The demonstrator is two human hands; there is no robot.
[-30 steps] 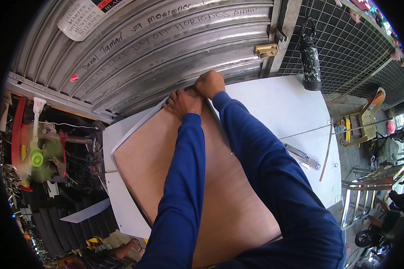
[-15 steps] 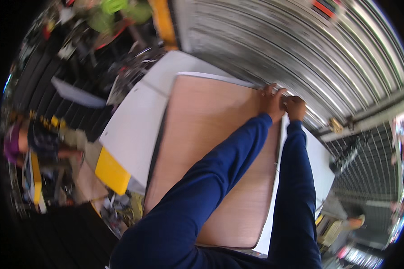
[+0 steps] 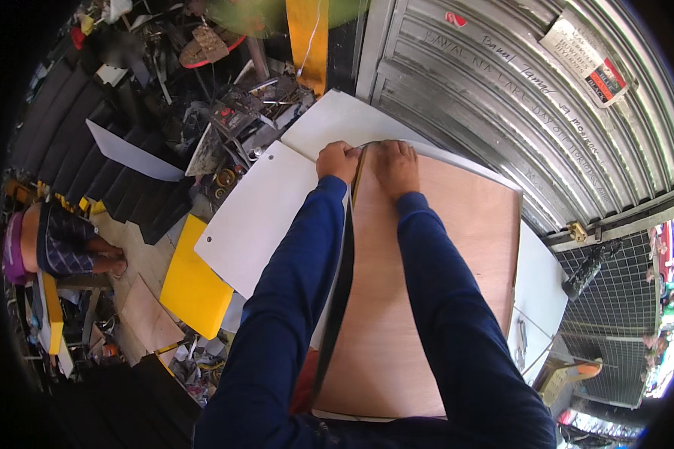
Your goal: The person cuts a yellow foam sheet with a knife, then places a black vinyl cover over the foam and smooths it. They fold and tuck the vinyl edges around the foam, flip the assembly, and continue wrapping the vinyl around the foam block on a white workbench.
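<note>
A wood-faced panel, with a dark strip along its left edge and a white strip along its far edge, lies flat before me on white boards. At its far left corner my left hand is closed, thumb and fingers pinching the dark strip at the panel's edge. Beside it, my right hand lies on the wood face, its fingers bent together over the far edge by the corner. The right fingertips are slightly blurred and partly hidden.
A ribbed metal shutter with a padlock stands beyond the table. White boards and a yellow board lie left. Pliers rest at right. Clutter fills the far left; a person bends over there.
Both hands have gone from the panel's far right corner to its far left corner. My left hand now grips the dark edge strip. The view has shifted too.
</note>
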